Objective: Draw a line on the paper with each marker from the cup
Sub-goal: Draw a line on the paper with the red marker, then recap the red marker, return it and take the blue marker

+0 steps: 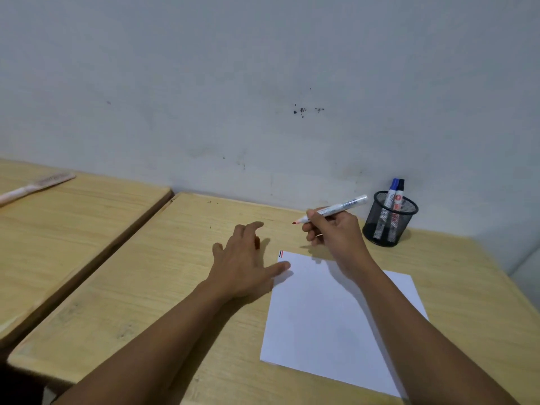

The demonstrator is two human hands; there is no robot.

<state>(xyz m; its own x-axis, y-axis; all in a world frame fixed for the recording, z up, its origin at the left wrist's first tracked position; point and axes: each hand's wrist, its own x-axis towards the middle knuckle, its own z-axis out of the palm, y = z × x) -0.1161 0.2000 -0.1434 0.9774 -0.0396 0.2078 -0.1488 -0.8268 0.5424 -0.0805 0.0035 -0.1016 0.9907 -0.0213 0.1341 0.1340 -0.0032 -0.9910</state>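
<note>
A white sheet of paper (327,317) lies on the wooden table (163,287), with short blue and red lines (281,253) near its far left corner. My right hand (333,229) holds an uncapped red marker (336,209) above the table beyond the paper, tip pointing left. My left hand (245,258) hovers flat with fingers spread, thumb over the paper's left edge. A small red cap (257,242) shows just under its fingers; whether they touch it is unclear. A black mesh cup (390,219) at the far right holds a blue marker (391,192) and a black marker (399,194).
A second wooden table (73,217) stands to the left across a narrow gap, with a pink toothbrush-like object (38,185) on it. A pale wall (263,97) runs right behind both tables.
</note>
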